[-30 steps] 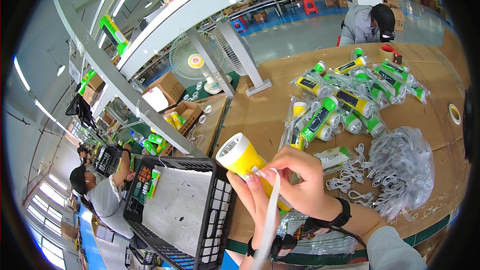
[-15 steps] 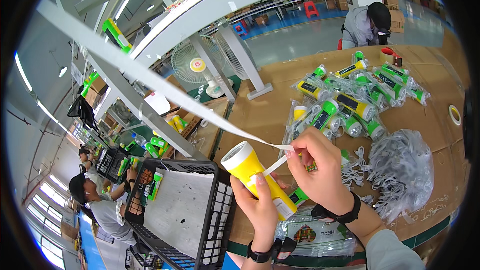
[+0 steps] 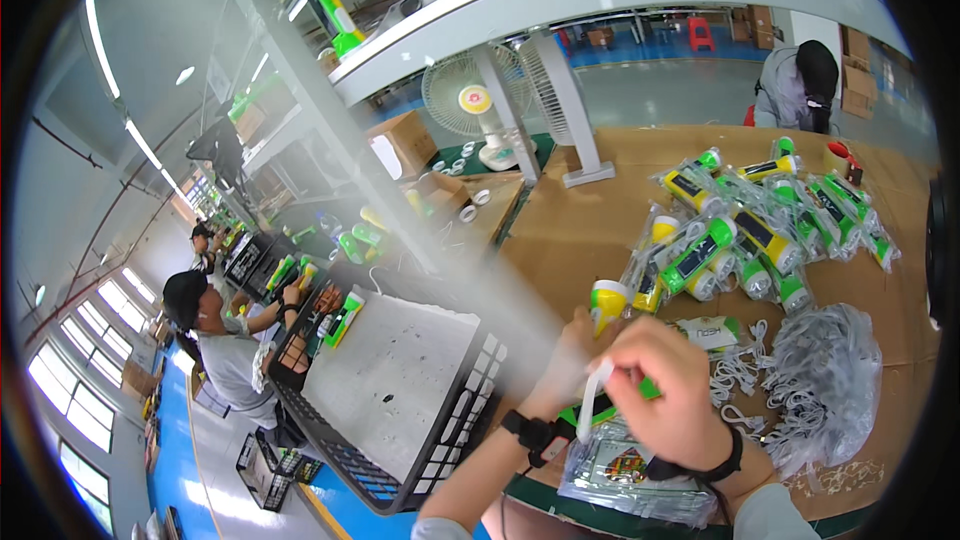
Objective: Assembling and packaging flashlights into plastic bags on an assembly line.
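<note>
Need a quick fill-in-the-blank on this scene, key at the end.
1. The strip pinched by the right hand is ____ in colour.
2. For the person, the black crate is to the ____ of the clear bag of cables.
3. Among the bagged flashlights on the cardboard-covered table, some are green and others are ____.
4. The stool in the background is ____ in colour.

Missing words: white; left; yellow; red.

Dark lettering [image 3: 707, 336] stands on the white-and-green packet [image 3: 725, 331] beside white cables [image 3: 735, 372]; the fan hub's [image 3: 475, 99] red mark is illegible.
</note>
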A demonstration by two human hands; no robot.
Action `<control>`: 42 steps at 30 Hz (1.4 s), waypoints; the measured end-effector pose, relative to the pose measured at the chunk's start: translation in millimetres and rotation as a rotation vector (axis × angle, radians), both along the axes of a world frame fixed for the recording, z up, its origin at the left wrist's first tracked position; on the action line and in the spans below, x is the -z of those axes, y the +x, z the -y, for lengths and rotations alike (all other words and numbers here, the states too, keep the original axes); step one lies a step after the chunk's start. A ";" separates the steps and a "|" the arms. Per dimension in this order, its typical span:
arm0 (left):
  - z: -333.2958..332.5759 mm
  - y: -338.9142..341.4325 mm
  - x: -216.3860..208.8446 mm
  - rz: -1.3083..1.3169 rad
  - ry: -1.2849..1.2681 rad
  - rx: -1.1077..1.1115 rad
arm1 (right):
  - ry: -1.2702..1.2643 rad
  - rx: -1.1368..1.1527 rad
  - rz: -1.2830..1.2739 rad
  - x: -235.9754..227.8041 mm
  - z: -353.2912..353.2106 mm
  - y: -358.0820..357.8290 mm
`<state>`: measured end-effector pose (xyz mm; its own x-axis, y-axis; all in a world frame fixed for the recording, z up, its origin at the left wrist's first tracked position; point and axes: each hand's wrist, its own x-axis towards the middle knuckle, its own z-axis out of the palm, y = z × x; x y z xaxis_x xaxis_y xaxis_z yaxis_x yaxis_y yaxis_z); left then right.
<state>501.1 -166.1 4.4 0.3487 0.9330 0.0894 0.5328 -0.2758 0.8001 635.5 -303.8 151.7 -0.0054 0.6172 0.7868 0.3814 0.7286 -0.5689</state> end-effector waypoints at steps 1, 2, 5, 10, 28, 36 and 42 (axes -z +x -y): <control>-2.4 -14.3 4.7 -0.004 -0.009 -0.023 | -0.058 -0.040 -0.063 -4.1 -7.1 -2.3; -5.1 -28.1 6.9 -0.064 0.002 0.071 | -0.142 -0.070 -0.100 -5.0 -9.0 -0.7; -16.6 -53.8 -61.8 -0.409 -0.081 0.236 | -0.132 -0.013 -0.108 -3.5 -22.8 0.4; -42.5 -149.8 -178.4 0.000 -0.380 -0.029 | -0.154 0.188 -0.088 -4.5 -17.9 18.4; -179.4 -508.2 38.0 -0.843 0.017 -0.980 | -0.489 -0.100 -0.354 -28.8 -24.8 23.5; -187.8 -501.1 26.4 -0.994 -0.015 -0.844 | -0.591 -0.209 -0.258 -20.5 1.1 28.7; -127.0 -475.7 -39.0 -0.123 -0.395 -0.657 | -0.549 -0.278 -0.243 -6.7 -8.0 29.5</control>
